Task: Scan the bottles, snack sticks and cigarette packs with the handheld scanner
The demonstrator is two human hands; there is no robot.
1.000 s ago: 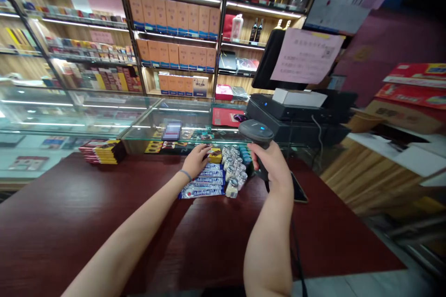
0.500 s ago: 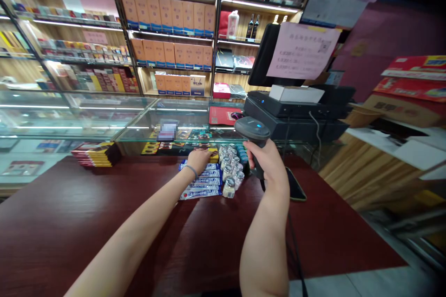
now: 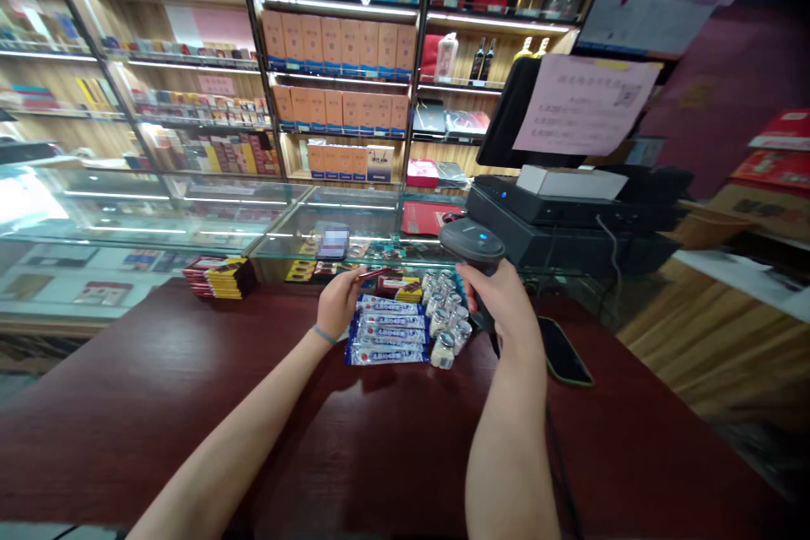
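Observation:
My left hand [image 3: 338,302] is closed on the edge of a thin dark red packet [image 3: 375,272], seen edge-on above the far end of the goods. Just past it lies a low pile of red and yellow packets [image 3: 410,290]. Blue-and-white stick packs [image 3: 389,336] lie in a row nearer me. Beside them stand several small clear jars [image 3: 445,349] with metal-coloured lids and pale contents. My right hand [image 3: 503,295] grips a black barcode scanner [image 3: 472,243] by its handle, its head above and right of the jars.
At the far left of the dark red counter [image 3: 208,405] sits a stack of red and yellow packets [image 3: 220,278]. A phone [image 3: 565,350] lies right of my right hand. Behind are a glass display case [image 3: 284,246], a monitor with a paper sheet [image 3: 582,105] and stocked shelves.
My left hand has lifted off the low pile and moved slightly left, now pinching a thin packet. The scanner stays in my right hand. The view has shifted left.

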